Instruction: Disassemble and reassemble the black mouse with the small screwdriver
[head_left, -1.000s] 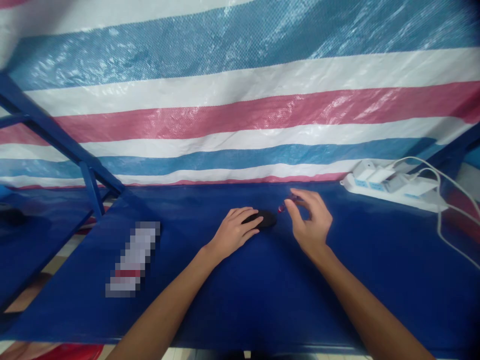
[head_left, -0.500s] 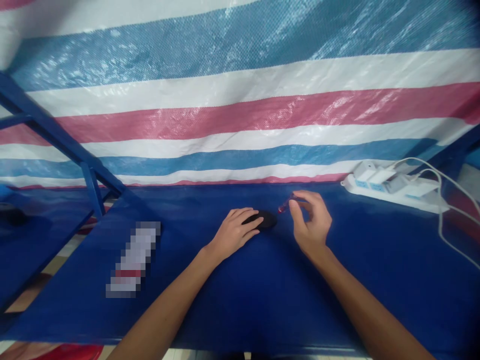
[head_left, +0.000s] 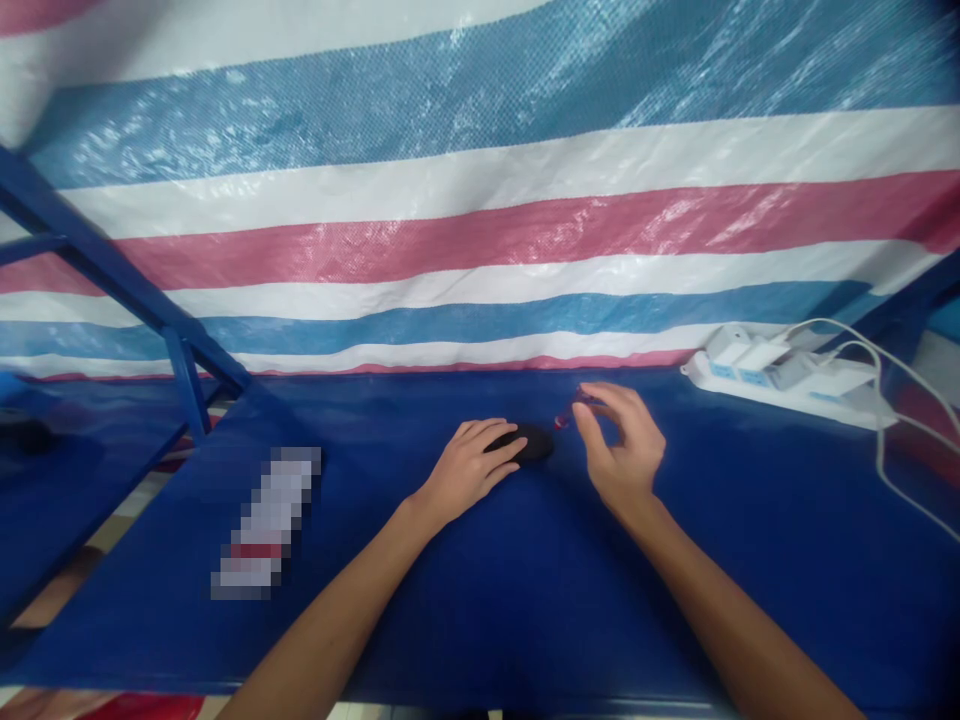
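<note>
My left hand (head_left: 474, 462) lies over a flat black oval object (head_left: 537, 443) on the blue tabletop, fingers and thumb on either side holding it in place. The object's right end shows past my fingertips; its kind I cannot make out. Just right of it, my right hand (head_left: 619, 435) is raised in a pinch, thumb below and fingers above. Between those fingertips is a small, thin, reddish-purple shiny piece (head_left: 562, 421), its lower end pointing at the black object, apart from it or nearly touching. My fingers cover the rest of it.
A blurred-out pale flat item (head_left: 271, 520) lies on the blue tabletop (head_left: 480, 620) at left. A white power strip (head_left: 795, 390) with plugged-in chargers and white cables (head_left: 879, 400) stands at back right. A striped sheet (head_left: 480, 240) hangs behind; a blue metal frame (head_left: 120, 270) slants at left.
My right hand has shifted very slightly left, and the reddish piece has tilted a little in its fingers. My left hand stays on the black object.
</note>
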